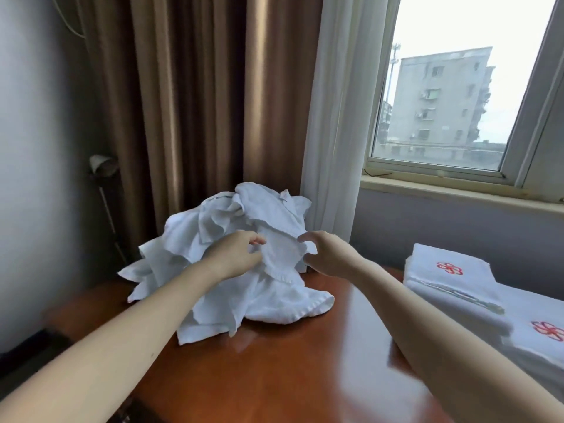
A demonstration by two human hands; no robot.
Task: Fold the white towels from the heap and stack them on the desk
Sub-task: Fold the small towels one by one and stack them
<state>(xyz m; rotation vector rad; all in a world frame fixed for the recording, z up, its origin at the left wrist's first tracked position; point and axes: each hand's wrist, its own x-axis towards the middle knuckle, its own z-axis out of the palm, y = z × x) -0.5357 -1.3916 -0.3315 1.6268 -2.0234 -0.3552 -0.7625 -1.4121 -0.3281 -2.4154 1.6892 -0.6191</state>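
A heap of crumpled white towels [213,239] lies at the back of the brown wooden desk [274,361]. My left hand [235,254] reaches into the front of the heap and pinches one white towel [280,254] at its left side. My right hand [323,254] is at that towel's right edge, thumb and fingers curled round the cloth. The towel hangs crumpled between both hands. To the right lies a stack of folded white towels [451,285] with red flower emblems.
Brown curtains [189,102] and a white sheer curtain [335,117] hang right behind the heap. A window [442,102] and its sill are at the right. A second folded towel with a red emblem [546,334] lies at the right edge. A lamp stand [103,184] is at the left.
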